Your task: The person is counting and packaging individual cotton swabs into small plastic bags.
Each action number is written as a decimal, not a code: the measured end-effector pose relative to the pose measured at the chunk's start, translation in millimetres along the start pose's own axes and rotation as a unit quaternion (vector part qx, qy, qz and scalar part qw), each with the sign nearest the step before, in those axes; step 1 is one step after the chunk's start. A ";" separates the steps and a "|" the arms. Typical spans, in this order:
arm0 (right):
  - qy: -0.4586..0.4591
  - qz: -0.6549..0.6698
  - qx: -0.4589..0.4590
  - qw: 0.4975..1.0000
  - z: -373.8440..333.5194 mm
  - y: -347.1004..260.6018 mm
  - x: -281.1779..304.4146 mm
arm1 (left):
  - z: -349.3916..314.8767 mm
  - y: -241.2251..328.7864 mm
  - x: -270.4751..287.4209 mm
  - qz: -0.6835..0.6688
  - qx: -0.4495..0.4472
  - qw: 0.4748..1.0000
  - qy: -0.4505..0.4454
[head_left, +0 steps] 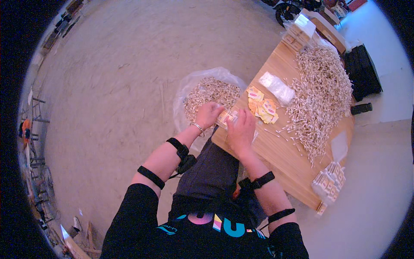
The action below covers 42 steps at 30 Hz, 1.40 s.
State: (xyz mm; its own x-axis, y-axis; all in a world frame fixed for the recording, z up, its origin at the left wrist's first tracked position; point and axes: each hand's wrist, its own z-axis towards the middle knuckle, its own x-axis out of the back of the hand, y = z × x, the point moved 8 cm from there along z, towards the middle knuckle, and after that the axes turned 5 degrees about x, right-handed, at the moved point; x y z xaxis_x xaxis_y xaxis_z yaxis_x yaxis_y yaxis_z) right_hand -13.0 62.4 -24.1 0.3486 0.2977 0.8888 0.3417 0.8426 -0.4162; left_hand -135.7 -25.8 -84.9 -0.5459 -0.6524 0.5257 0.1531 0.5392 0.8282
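At the table's left corner, my left hand (208, 115) pinches one end of a small clear packet (225, 117) with an orange-and-white label card. My right hand (241, 131) has its fingers closed on the other end of it. What lies inside the packet is too small to make out. Just beyond my right hand, a loose pile of orange and yellow cards (264, 108) lies on the wooden table (276, 168). A large heap of cotton swabs (323, 90) spreads over the table's right side, with a few strays near the cards.
Below the table's left edge stands a clear plastic bag (183, 88) full of swabs. A stack of clear bags (277, 88) lies behind the cards. Filled packets sit at the near right corner (328, 183) and the far end (297, 36). A black crate (364, 71) stands beyond the table.
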 end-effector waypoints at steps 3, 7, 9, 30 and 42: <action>-0.089 -0.091 0.081 0.989 -20.8 -16.7 -17.0 | 1.6 -2.6 -0.7 -0.002 0.002 1.000 0.013; -0.115 -0.059 0.061 0.990 -28.4 -14.5 -26.0 | 4.3 -1.0 -5.6 0.030 0.019 0.999 -0.004; -0.105 -0.049 0.063 0.991 -27.7 -9.2 -26.1 | 4.5 -1.0 -4.9 0.026 0.041 0.998 -0.031; 0.234 0.024 -0.089 0.968 -136.1 210.4 116.4 | -95.1 154.6 -178.7 0.117 -0.347 0.915 -0.167; 0.258 -0.049 -0.104 0.959 -142.0 212.8 129.6 | -18.6 209.9 -238.4 0.324 -0.230 0.916 -0.062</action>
State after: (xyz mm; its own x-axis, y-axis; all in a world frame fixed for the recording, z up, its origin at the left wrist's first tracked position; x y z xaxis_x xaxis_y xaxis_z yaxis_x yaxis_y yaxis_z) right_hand 228.8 216.6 -24.7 0.6738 -0.0850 0.7340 0.5424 0.7315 -0.4132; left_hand 41.9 233.0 -32.7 -0.3023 -0.1946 0.9331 0.7931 0.4918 0.3595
